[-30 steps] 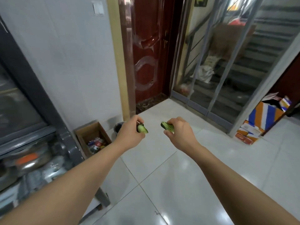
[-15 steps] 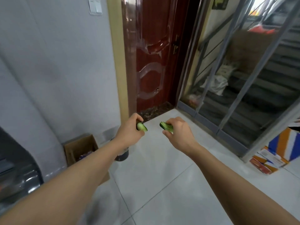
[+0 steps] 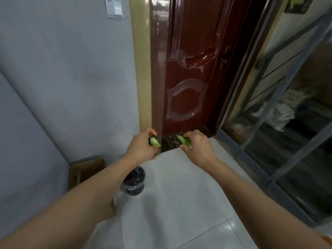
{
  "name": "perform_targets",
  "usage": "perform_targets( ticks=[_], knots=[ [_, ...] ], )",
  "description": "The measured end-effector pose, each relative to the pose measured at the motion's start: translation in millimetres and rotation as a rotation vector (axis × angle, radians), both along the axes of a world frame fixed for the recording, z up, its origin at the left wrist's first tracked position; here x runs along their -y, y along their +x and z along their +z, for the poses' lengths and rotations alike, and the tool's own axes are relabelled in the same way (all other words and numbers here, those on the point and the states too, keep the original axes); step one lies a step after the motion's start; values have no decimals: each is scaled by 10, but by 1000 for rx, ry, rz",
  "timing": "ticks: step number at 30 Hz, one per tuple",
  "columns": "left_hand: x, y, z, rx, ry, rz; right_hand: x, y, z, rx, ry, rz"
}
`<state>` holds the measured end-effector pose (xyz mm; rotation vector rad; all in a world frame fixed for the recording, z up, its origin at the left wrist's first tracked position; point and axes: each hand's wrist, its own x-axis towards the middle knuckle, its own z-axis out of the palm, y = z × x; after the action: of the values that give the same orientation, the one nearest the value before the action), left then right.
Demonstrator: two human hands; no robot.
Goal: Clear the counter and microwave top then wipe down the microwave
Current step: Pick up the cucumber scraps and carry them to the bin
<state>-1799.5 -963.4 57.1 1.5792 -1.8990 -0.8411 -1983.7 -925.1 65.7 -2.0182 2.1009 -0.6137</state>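
Observation:
My left hand [image 3: 142,147] grips a pale green cucumber piece [image 3: 154,141], whose cut end pokes out past the thumb. My right hand [image 3: 196,147] holds a bunch of thin green vegetable scraps [image 3: 184,140]. Both arms reach forward over the white tiled floor, with the hands side by side and a small gap between them. Below my left forearm stands a small bin lined with a dark bag [image 3: 134,181]. Neither the microwave nor the counter is in view.
A dark red door [image 3: 190,69] stands straight ahead, beside a grey wall with a light switch [image 3: 114,6]. An open cardboard box [image 3: 86,172] sits on the floor by the wall. A glass partition with metal bars [image 3: 280,105] runs along the right.
The view has swung right and moved closer to the door; the grey appliance at the left has left the frame. Both hands still hold their green pieces, now above the bin.

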Motion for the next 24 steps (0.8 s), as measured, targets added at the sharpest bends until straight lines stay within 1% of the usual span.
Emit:
perform_targets(
  ticks=[8,12,17,24],
  knots=[
    [627,-756,14,-48,30,238,1122,-799,-7,3,42,241],
    [854,-934,-32,-5,42,305,1528,-994,-15,17,50,314],
    [1220,-997,-107,29,52,386,2030,-1027,-73,21,59,393],
    [1912,-840,-292,-8,59,508,2852,-760,-159,-11,85,519]
  ],
)
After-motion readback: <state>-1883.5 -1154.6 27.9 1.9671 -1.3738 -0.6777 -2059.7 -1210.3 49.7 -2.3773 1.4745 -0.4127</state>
